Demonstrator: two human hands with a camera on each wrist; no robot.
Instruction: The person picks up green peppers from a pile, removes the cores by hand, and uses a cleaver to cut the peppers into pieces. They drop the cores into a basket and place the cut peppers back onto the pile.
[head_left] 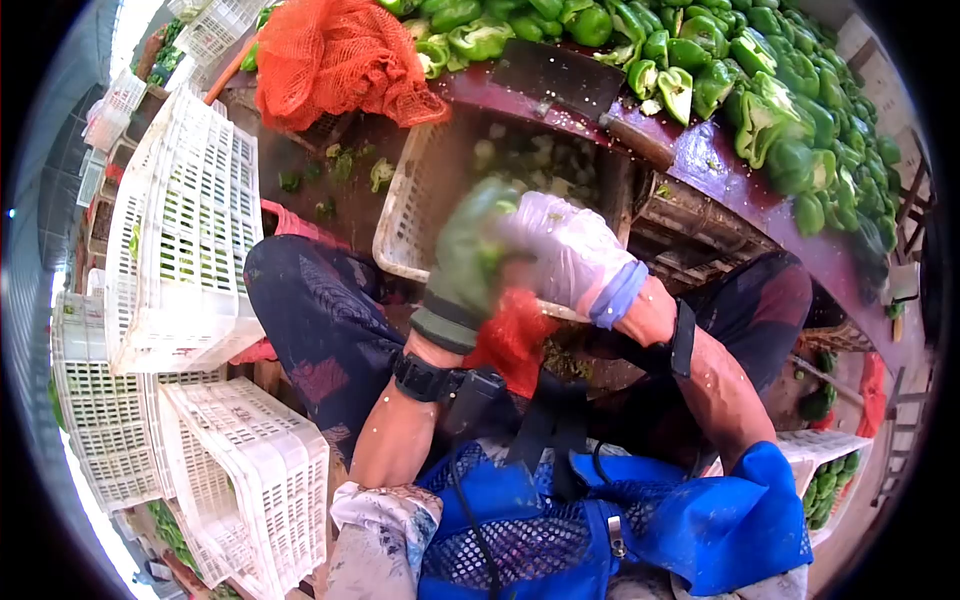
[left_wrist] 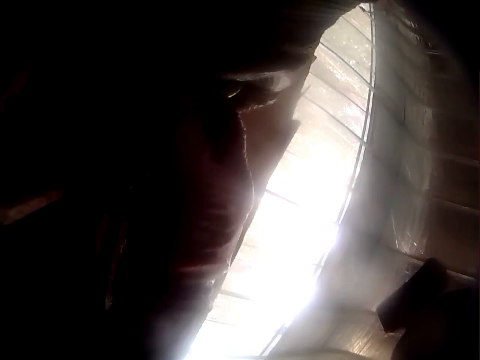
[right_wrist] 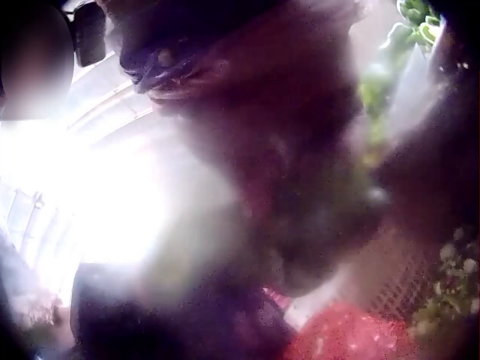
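My left hand (head_left: 462, 255), in a grey-green glove, and my right hand (head_left: 572, 250), in a whitish glove with a blue cuff, meet in front of me in the head view. Between them they grip a green pepper (head_left: 489, 258), blurred and mostly covered by the gloves. Just beyond and below is a white crate (head_left: 400, 225) with pale green pieces (head_left: 535, 158) inside. Both wrist views are dark or blurred. The right wrist view catches a bit of red mesh (right_wrist: 349, 334) low down.
Green peppers (head_left: 800, 140), whole and cut, heap along the purple tabletop (head_left: 705, 150). On its near edge lies a cleaver (head_left: 560, 78). An orange-red mesh bag (head_left: 340, 65) sits at the upper left, above white plastic crates (head_left: 185, 225) stacked at the left side.
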